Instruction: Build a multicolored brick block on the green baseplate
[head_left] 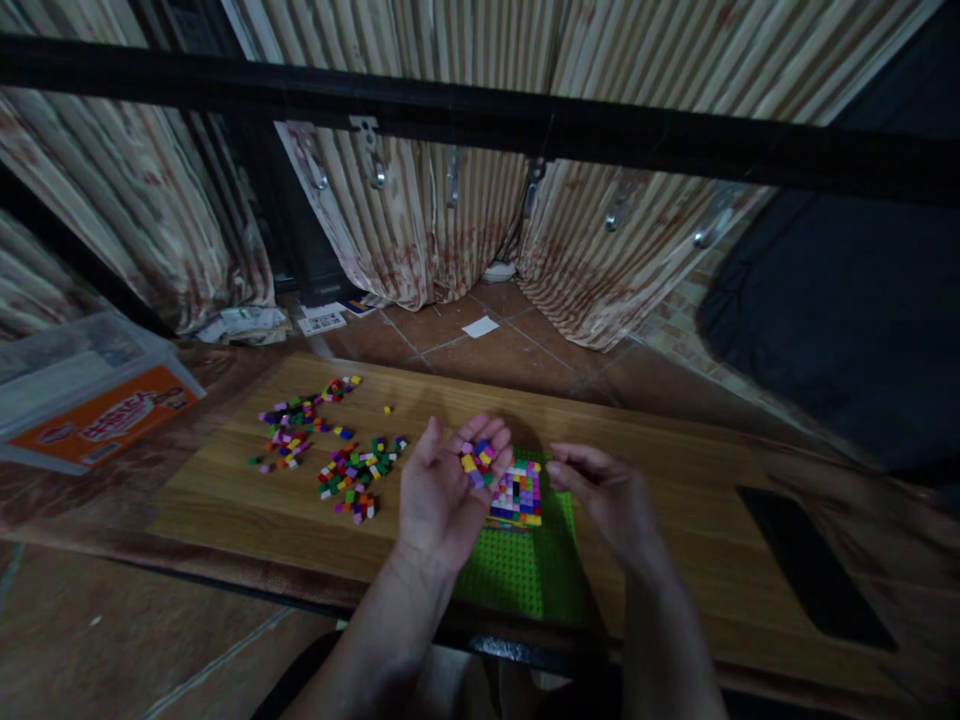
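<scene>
My left hand (442, 500) is turned palm up, fingers slightly curled, and holds several small coloured toy bricks (477, 464) in the palm. Behind its fingers a block of many-coloured bricks (519, 497) stands on a green studded baseplate (517, 575). To the right of that block, my right hand (604, 495) is raised with thumb and fingertips pinched together. Whatever is between those fingertips is too small and dim to make out. Part of the block and the baseplate's left side are covered by my left hand.
Loose toy bricks lie in heaps (360, 470) on the left of the wooden board (232, 500). A dark flat phone-like slab (814, 565) rests at the right. Beyond the left edge stands a clear plastic box (97, 390) with an orange label. A black bar (480, 105) crosses before striped curtains.
</scene>
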